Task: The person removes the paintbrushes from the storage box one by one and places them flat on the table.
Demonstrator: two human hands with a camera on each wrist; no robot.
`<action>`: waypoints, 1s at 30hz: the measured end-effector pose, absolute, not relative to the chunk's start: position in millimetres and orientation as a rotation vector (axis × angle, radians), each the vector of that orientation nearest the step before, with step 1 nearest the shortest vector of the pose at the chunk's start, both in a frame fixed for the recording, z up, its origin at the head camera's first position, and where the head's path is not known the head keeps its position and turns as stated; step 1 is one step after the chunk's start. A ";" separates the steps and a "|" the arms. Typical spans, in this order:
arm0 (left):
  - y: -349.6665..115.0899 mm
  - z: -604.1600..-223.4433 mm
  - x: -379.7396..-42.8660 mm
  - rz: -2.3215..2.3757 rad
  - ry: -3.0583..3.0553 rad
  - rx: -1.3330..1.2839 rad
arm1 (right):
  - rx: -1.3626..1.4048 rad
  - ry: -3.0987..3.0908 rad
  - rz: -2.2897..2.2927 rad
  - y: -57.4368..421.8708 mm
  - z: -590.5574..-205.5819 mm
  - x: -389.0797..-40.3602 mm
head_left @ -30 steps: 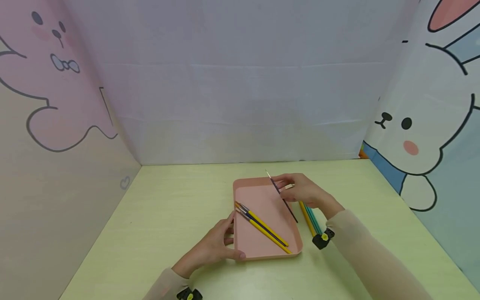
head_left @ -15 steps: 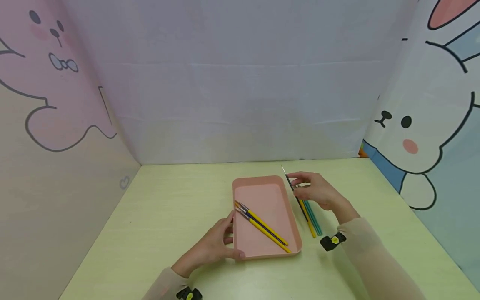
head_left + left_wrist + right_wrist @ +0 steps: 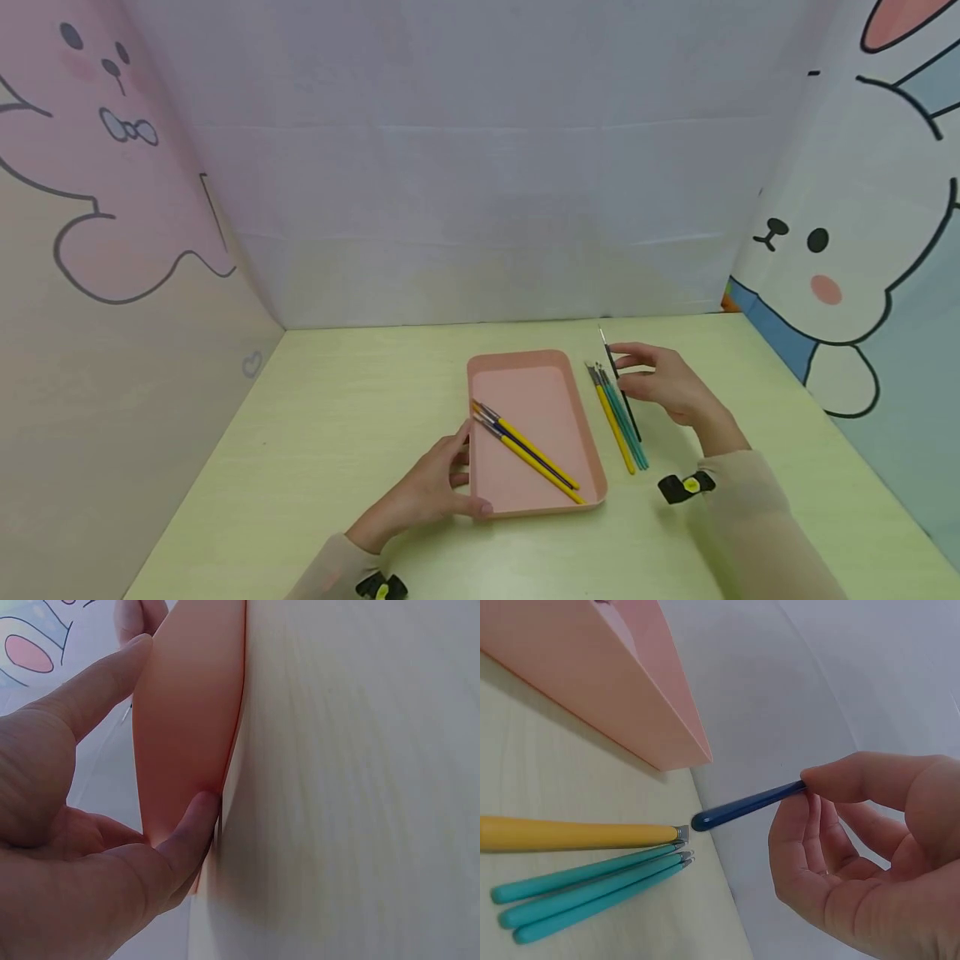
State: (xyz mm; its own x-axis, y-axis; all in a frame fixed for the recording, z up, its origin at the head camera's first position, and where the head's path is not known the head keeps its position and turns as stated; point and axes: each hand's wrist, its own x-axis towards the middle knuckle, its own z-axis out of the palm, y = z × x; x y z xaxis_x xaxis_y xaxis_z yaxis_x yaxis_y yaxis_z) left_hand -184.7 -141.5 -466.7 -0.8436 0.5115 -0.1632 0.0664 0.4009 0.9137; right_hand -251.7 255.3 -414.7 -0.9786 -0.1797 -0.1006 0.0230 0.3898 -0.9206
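My right hand (image 3: 671,387) pinches a thin paintbrush (image 3: 746,808) with a dark blue handle between thumb and fingertips, its bristle end pointing away. The brush hangs above the right side of a row of loose brushes: a yellow brush (image 3: 617,429) and three teal brushes (image 3: 592,889). My left hand (image 3: 431,487) holds the near left corner of a pink tray (image 3: 525,383), thumb at the front wall and fingers along the left wall. Two yellow brushes (image 3: 542,471) lie slantwise in the tray, with a dark blue brush (image 3: 558,477) between them.
The pale wooden table (image 3: 337,400) meets a white cloth backdrop (image 3: 480,208) at the back. Side screens with a pink cartoon animal (image 3: 127,217) and a white rabbit (image 3: 840,250) stand left and right.
My right hand has carried the dark blue paintbrush rightward, from over the tray across the loose yellow brush to the right side of the teal ones. My left hand stays at the tray.
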 end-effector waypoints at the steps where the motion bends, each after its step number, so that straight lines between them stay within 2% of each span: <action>1: -141.3 -466.8 -184.8 1.439 2.237 0.495 | -0.129 2.467 -1.632 257.0 -415.2 -251.3; 30: -141.2 -466.9 -185.8 1.447 2.229 0.495 | 0.004 2.491 -1.600 281.1 -428.8 -249.0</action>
